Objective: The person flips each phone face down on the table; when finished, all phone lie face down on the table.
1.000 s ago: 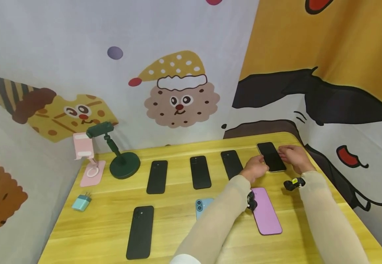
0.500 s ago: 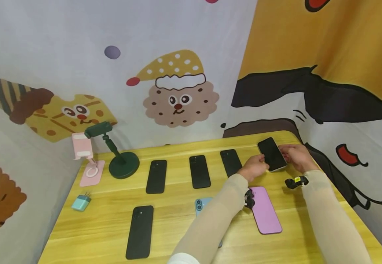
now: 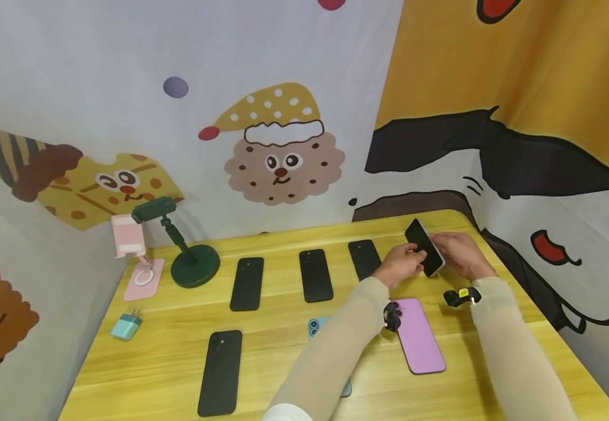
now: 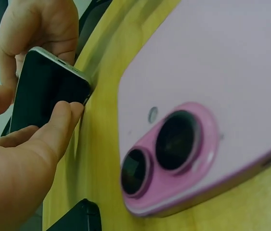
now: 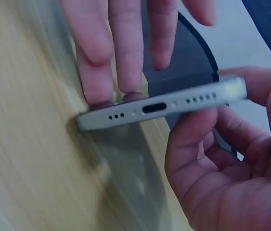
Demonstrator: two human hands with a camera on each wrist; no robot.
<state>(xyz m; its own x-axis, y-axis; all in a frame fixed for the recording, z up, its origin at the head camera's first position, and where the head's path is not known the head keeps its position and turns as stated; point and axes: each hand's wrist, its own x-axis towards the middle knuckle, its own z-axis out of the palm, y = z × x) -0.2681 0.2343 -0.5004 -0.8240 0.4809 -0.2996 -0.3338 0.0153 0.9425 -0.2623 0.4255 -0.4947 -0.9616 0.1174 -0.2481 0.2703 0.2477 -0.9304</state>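
A black-screened smartphone with a pale metal edge (image 3: 424,248) is tilted up at the back right of the table (image 3: 168,374). My right hand (image 3: 459,252) grips its raised long edge, with thumb and fingers on opposite faces in the right wrist view. Its end with the charging port (image 5: 154,108) faces that camera. My left hand (image 3: 401,264) is at the screen side, and its nearly straight fingertips (image 4: 60,113) touch the glass near the lower edge. In front of the hands lies a pink phone (image 3: 421,336), its twin camera lenses large in the left wrist view.
Several black phones, among them one at the front (image 3: 220,373), lie apart on the table. A light-blue phone (image 3: 314,325) is partly hidden under my left forearm. At the left stand a pink phone stand (image 3: 144,283), a dark green stand (image 3: 195,266) and a teal charger (image 3: 125,326).
The smartphone has gone from lying flat, to lifted slightly, to tilted steeply with its right side up. Both hands have shifted slightly left, and the left fingers have moved onto the screen.
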